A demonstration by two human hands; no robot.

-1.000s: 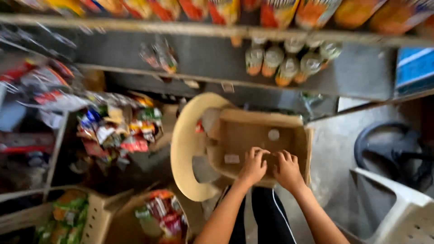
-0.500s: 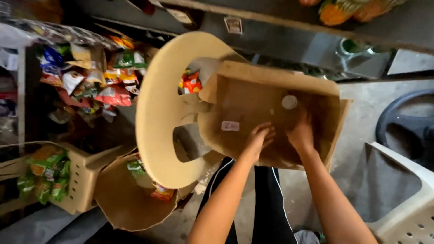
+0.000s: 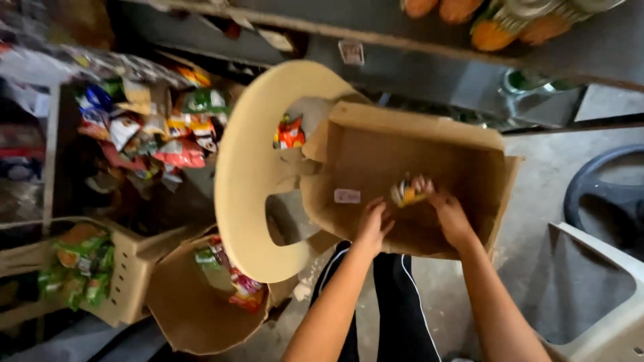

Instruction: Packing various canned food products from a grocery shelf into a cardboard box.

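Both hands reach into an open brown cardboard box [image 3: 402, 181] resting on a beige plastic chair [image 3: 261, 167]. The right hand [image 3: 448, 213] pinches a small yellow-and-orange snack packet [image 3: 406, 192] between its fingertips, low inside the box. The left hand [image 3: 372, 224], fingers curled loosely, holds nothing and rests near the box's front edge.

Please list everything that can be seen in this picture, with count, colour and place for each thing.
cardboard box: one, brown, open, centre, on the chair
plastic chair: one, beige, centre-left
small snack packet: one, yellow and multicoloured, inside the box
snack packets: many, mixed colours, left racks
lower box: one, brown, bottom left, packets inside
shelf: one, grey, top, bottles and orange packets on it
white chair: one, bottom right
left hand: empty, on the box's front edge
right hand: holding the small snack packet
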